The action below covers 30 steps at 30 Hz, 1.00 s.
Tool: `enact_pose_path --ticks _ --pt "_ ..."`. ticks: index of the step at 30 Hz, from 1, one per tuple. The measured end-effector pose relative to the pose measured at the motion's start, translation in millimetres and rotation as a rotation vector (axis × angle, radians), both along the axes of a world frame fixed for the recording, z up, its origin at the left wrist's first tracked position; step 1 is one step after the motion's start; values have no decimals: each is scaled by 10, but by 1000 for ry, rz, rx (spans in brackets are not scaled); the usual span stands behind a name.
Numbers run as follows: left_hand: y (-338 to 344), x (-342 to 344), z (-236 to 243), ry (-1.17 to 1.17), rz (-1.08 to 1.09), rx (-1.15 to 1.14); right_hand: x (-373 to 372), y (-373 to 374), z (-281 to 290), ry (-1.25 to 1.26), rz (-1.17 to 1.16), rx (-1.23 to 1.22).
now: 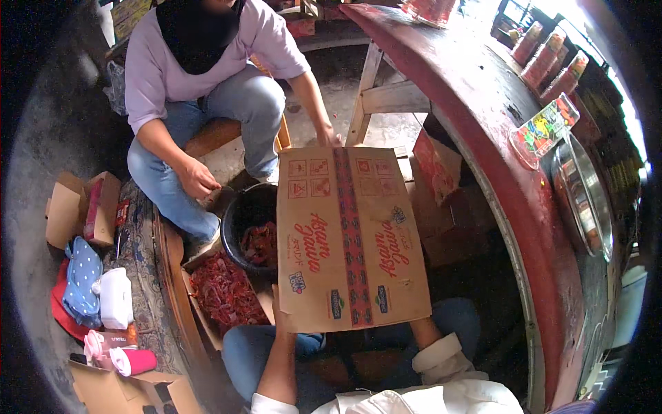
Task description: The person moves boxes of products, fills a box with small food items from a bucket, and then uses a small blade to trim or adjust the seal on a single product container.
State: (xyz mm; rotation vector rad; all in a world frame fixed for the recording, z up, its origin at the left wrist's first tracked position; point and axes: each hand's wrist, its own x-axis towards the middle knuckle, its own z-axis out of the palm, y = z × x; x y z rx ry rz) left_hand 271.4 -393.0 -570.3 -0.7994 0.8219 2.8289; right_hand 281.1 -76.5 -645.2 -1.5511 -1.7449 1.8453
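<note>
A large brown cardboard box (321, 276), sealed with a printed strip of tape, is held up over my lap. My left hand (278, 303) grips its near left edge, and my right hand (422, 326) holds the near right corner; the box hides most of the fingers of both. Left of the box stands a black bucket (233, 238) with red packets inside, partly covered by the box. Beside it an open carton (193, 283) is filled with small red packets.
Across from me sits a person in a light purple top (276, 48), one hand near the box's far edge. A red-edged table (483, 124) on the right bears clear jars (541, 131) and a metal basin (586, 200). A patterned bench (148, 276) holds a blue dotted pouch (83, 283) and pink tumbler (134, 361).
</note>
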Motion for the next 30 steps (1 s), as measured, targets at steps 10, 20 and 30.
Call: enact_pose_path --ticks 10,20,30 --pt "24 73 152 95 -107 -516 -6 8 -7 11 14 17" --pt "-190 220 -208 128 -27 -8 -100 -84 48 25 51 23" --pt "-93 249 16 67 2 -346 -17 -62 102 32 86 20"
